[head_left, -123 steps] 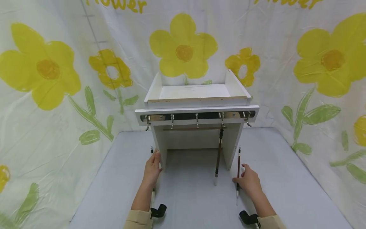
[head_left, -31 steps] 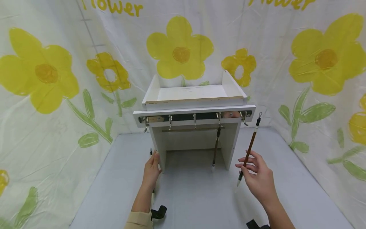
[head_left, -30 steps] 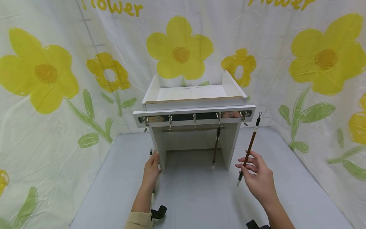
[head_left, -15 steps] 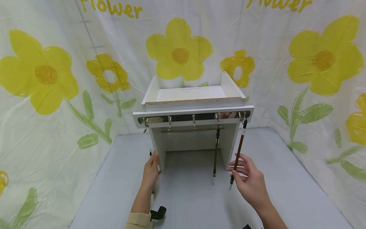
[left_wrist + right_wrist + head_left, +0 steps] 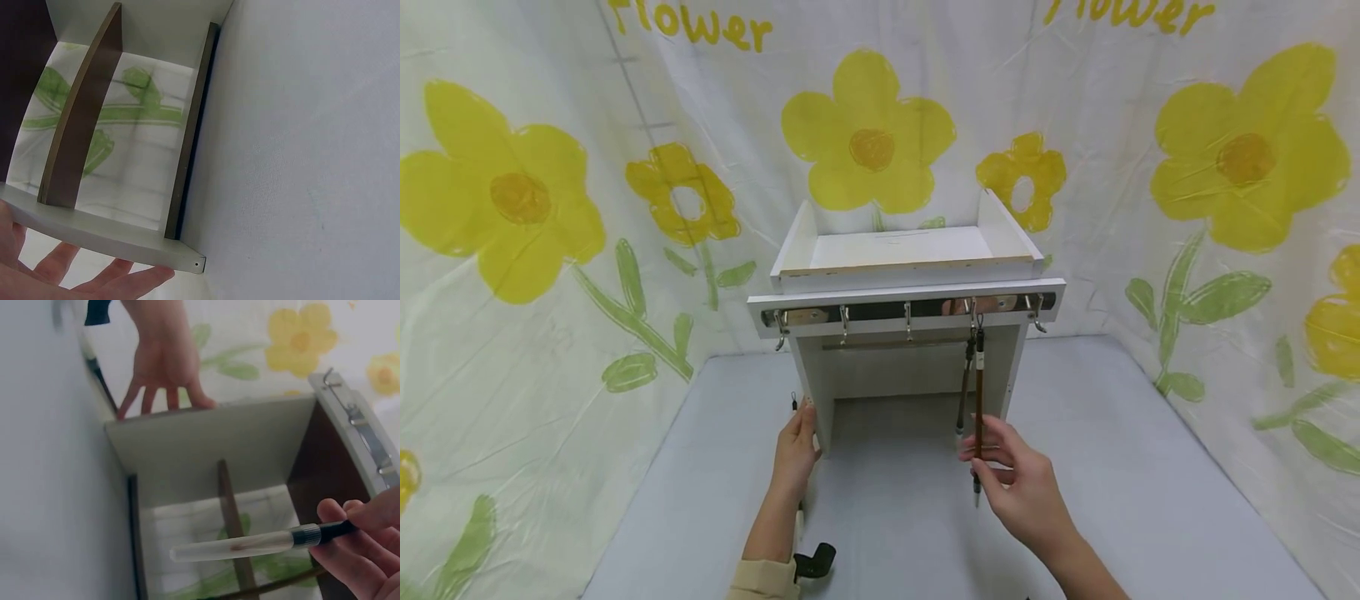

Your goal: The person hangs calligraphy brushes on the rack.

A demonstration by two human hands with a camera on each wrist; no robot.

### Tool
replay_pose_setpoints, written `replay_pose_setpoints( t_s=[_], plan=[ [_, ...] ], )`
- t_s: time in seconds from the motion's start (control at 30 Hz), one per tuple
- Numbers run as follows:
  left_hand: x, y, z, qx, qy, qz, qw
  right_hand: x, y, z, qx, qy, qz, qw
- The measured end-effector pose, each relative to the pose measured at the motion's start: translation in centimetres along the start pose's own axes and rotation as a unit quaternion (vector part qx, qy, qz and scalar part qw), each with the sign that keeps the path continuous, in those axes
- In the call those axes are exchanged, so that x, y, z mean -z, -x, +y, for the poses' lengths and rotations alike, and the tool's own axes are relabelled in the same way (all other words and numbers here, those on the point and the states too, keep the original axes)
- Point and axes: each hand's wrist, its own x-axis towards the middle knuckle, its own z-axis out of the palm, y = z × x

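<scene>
My right hand [image 5: 1026,492] pinches the lower shaft of a brown calligraphy brush [image 5: 980,392], nearly upright. Its loop overlaps the fourth hook [image 5: 973,315] from the left in the head view. In the right wrist view the brush's pale tip [image 5: 231,545] juts out beyond my fingers. Just left of it, another calligraphy brush [image 5: 962,396] hangs from the rack. My left hand [image 5: 795,446] rests against the left side panel [image 5: 112,240] of the white shelf, with extended fingers touching its outer face in the left wrist view. Beyond that panel lies a third brush [image 5: 794,402], mostly hidden by my left arm.
A metal hook rail [image 5: 880,312] runs across the shelf's front; the far-right hook [image 5: 1037,321] holds nothing. Above it sits an open white tray top [image 5: 902,244]. The shelf stands on a pale table [image 5: 1097,450], before a curtain [image 5: 745,150] painted with yellow flowers.
My right hand picked the brush up from the table, raised it upright, and carried it left past the far-right hook to the fourth one. My left hand stayed at the panel.
</scene>
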Motion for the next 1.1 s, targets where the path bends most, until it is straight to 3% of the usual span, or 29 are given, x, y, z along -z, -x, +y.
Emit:
replay_pose_setpoints(
  t_s=[0.4, 0.57, 0.87, 1.1],
  plan=[
    [0.4, -0.3, -0.1, -0.011, -0.001, -0.006, 0.9999, -1.9, -0.4, 0.2, 0.015, -0.039, -0.074, 0.9964],
    [0.2, -0.1, 0.3, -0.002, 0.009, -0.012, 0.9999, -2.6, -0.5, 0.3, 0.021, -0.051, -0.082, 0.9951],
    [0.3, 1.9, 3.9, 0.007, 0.015, -0.024, 0.9996, -3.3, -0.4, 0.4, 0.019, -0.057, -0.090, 0.9942],
    [0.1, 2.3, 4.3, 0.006, 0.013, -0.015, 0.9998, -3.3, -0.4, 0.6, 0.006, -0.049, -0.103, 0.9935]
  ],
)
